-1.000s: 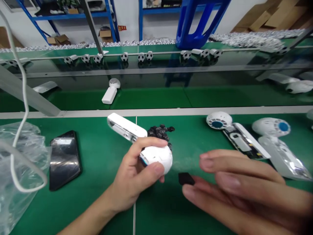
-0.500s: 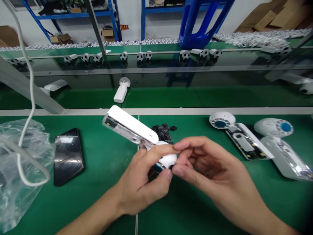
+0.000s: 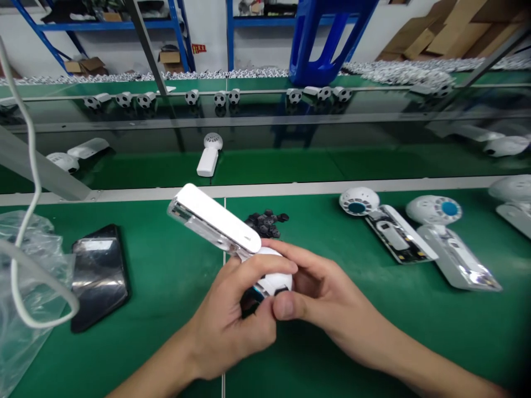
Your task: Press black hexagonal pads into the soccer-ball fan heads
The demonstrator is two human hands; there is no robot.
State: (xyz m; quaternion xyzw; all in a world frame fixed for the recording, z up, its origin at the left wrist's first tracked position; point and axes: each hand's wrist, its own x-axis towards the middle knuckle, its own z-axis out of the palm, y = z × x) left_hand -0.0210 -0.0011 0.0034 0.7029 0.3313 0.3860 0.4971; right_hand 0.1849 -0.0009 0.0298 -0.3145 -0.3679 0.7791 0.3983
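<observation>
My left hand (image 3: 234, 318) is closed round the rounded white head of a small handheld fan (image 3: 215, 218). The fan's handle points up and to the left, with its clear side showing inner parts. My right hand (image 3: 326, 296) is closed on the right side of the same head, its thumb against a black patch there and its fingers behind. Part of the head is hidden by both hands. Just beyond the head lies a small pile of black pieces (image 3: 267, 223) on the green table (image 3: 166, 354).
On the right lie an opened fan (image 3: 398, 235) and a clear-backed fan (image 3: 460, 254). A black phone (image 3: 100, 276), a plastic bag (image 3: 25, 331) and a white cable (image 3: 31, 160) are on the left. A white fan (image 3: 208, 157) lies on the conveyor belt (image 3: 282, 160) beyond the metal rail.
My right hand has come in closer round the fan's head, its thumb now pressed at the black patch. The view has turned slightly right, and the fan on the belt has shifted relative to the table.
</observation>
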